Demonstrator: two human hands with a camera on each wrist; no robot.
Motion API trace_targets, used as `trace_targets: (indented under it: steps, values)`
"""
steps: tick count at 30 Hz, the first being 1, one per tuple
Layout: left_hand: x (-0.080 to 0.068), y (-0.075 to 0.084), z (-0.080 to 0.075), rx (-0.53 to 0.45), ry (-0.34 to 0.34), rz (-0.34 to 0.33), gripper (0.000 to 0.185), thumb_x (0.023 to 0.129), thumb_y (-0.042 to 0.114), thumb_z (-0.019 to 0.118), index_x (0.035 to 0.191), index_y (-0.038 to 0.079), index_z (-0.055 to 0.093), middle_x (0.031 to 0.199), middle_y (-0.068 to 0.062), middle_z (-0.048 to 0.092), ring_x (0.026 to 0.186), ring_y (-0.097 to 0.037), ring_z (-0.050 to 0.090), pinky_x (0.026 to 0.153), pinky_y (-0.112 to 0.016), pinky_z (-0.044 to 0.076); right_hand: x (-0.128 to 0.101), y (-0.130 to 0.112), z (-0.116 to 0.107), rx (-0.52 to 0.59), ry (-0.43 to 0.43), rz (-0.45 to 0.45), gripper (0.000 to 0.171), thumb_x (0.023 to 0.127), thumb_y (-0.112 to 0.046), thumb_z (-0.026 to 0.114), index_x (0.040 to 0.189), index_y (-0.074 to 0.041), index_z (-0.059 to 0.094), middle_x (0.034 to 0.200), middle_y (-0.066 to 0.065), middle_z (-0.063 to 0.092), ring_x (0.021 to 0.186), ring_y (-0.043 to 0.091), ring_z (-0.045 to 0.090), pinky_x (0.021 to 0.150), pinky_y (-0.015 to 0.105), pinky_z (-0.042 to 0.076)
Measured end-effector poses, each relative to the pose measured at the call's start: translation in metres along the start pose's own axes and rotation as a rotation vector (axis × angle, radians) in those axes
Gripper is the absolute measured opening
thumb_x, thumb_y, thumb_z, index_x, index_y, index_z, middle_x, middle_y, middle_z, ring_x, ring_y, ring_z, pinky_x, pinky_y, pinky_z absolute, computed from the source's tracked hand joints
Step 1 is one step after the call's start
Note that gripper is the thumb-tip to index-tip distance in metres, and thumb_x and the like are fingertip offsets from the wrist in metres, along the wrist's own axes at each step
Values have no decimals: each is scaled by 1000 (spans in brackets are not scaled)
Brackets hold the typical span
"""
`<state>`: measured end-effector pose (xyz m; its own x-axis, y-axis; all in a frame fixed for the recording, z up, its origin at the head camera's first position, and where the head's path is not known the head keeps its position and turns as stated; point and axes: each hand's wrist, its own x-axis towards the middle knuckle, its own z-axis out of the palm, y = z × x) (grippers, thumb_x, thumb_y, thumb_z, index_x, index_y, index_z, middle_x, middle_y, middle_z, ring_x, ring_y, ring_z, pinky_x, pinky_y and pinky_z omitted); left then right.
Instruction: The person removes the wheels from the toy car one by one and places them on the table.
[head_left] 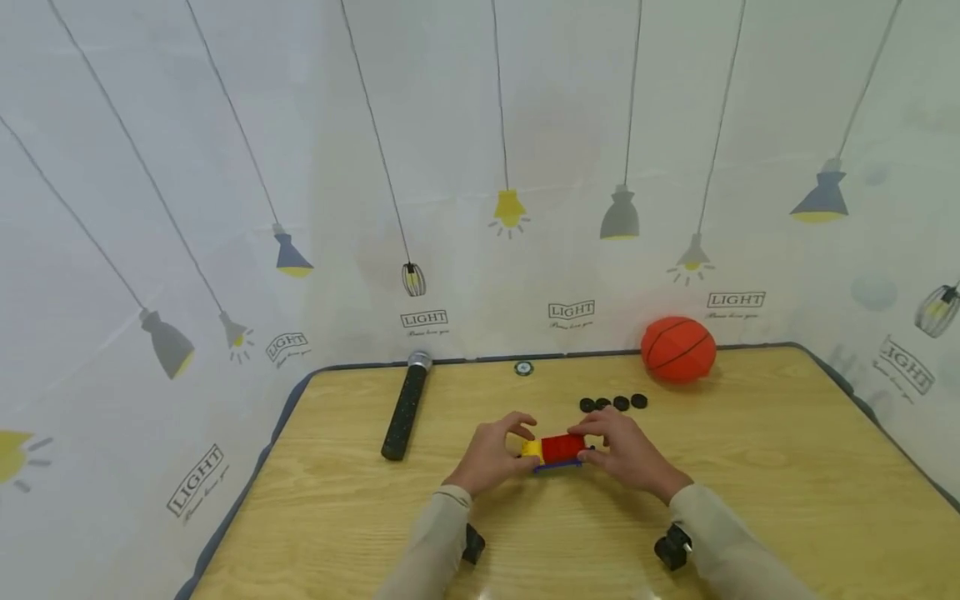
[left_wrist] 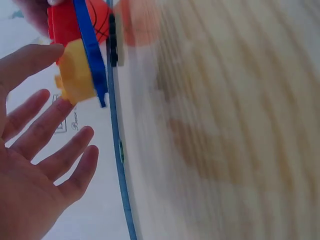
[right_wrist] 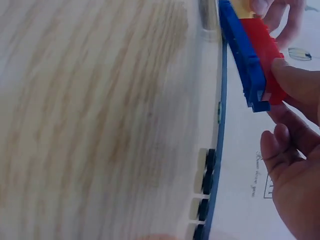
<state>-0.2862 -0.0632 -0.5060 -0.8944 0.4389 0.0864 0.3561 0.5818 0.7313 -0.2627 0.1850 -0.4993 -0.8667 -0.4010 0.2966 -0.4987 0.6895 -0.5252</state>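
We see both hands meeting over the table [head_left: 750, 500] centre, forearms coming in from 6 o'clock in beige sleeves, wrists slightly raised. Left hand [head_left: 491, 454] has fingers curled round the yellow end of the brick assembly [head_left: 555, 450], thumb on top. Right hand [head_left: 626, 450] pinches the red end, fingers arched over it. Assembly sits between the two hands, just above the tabletop; contact with the table not resolvable.

Left wrist view adds: left hand [left_wrist: 35, 165] palm open toward camera, fingers fairly straight, fingertips touching the yellow brick [left_wrist: 75, 75]; thin blue base plate [left_wrist: 90, 50] seen edge-on, red brick [left_wrist: 64, 22] above it. Motion blur on the wood. From the head view we read it as a hold, here as a light fingertip touch.

Right wrist view adds: right hand [right_wrist: 292, 150] thumb and finger clamped on the red brick [right_wrist: 262, 45] at the end of the blue plate [right_wrist: 242, 55]; studs visible on the red top.

Head view only: four black discs [head_left: 613, 403] in a row at 12 o'clock of the hands, orange ribbed basketball [head_left: 678, 349] at 1 o'clock, black textured microphone [head_left: 406, 405] with silver head at 10 o'clock, small round token [head_left: 523, 367] at the far edge. Discs also show edge-on in the right wrist view [right_wrist: 206, 185].

Table: light wood grain, dark blue rim. Bricks: glossy plastic.
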Motion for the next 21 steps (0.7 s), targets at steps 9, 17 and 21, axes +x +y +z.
trace_targets:
  steps: [9, 17, 21]
  values:
    - [3, -11, -1, -56, 14, 12, 42, 87, 23, 79, 126, 15, 66, 122, -1, 72, 117, -21, 64, 105, -48, 48, 2, 8, -1, 86, 43, 54, 33, 87, -11, 76, 120, -8, 73, 118, 12, 72, 92, 23, 53, 68, 20, 42]
    - [7, -13, 1, -114, 109, -26, 39, 88, 20, 79, 124, 13, 68, 125, -3, 71, 124, -25, 61, 105, -52, 46, 10, 11, -4, 82, 29, 133, 35, 86, -13, 78, 121, -8, 73, 116, 8, 74, 93, 20, 54, 69, 21, 43]
    - [11, -12, 2, -104, 135, -21, 39, 87, 21, 79, 124, 14, 69, 125, -2, 72, 125, -24, 62, 105, -53, 47, 13, 13, -5, 53, 33, 144, 36, 85, -12, 79, 121, -7, 73, 115, 9, 74, 93, 20, 56, 71, 23, 43]
